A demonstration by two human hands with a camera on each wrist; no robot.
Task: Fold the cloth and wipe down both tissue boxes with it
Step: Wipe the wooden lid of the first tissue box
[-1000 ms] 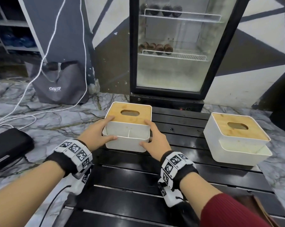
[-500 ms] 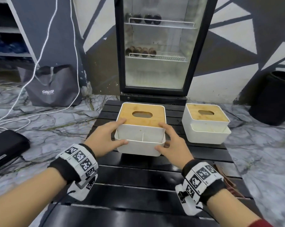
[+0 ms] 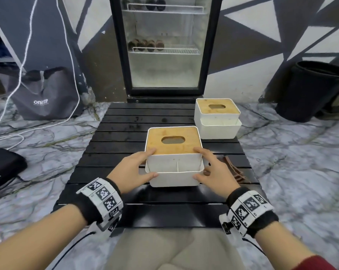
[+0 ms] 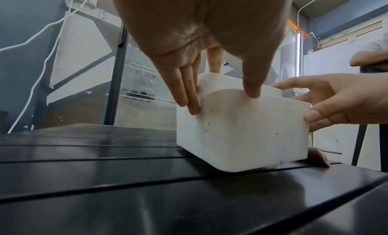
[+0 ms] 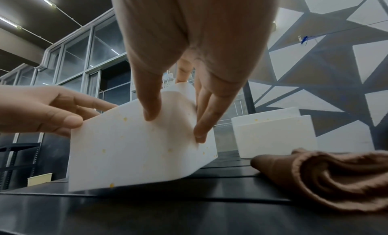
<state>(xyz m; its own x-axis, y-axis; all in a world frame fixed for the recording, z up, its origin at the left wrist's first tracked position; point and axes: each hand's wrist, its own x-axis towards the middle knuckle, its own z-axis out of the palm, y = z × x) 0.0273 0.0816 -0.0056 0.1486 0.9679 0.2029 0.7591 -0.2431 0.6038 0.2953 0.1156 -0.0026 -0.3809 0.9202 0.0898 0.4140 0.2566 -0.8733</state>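
The near tissue box [image 3: 174,158], white with a bamboo lid, stands mid-table on the black slatted table [image 3: 125,133]. My left hand [image 3: 139,164] grips its left front corner, thumb on the front wall and fingers on the side [image 4: 191,106]. My right hand [image 3: 211,168] grips the right front corner the same way [image 5: 175,126]. The second tissue box [image 3: 217,117] stands at the table's far right, apart from the first. A brown cloth [image 5: 325,177] lies crumpled on the table just right of the near box; in the head view the cloth [image 3: 239,174] is half hidden by my right hand.
A glass-door fridge [image 3: 164,45] stands behind the table. A grey bag [image 3: 44,94] and white cables [image 3: 28,55] are on the left, with a black device [image 3: 3,168] on the marble floor. A black bin [image 3: 311,90] stands at the right.
Both hands have slid the near tissue box from the table's far left toward me and to the right, closer to the second box. The brown cloth has come into view beside it.
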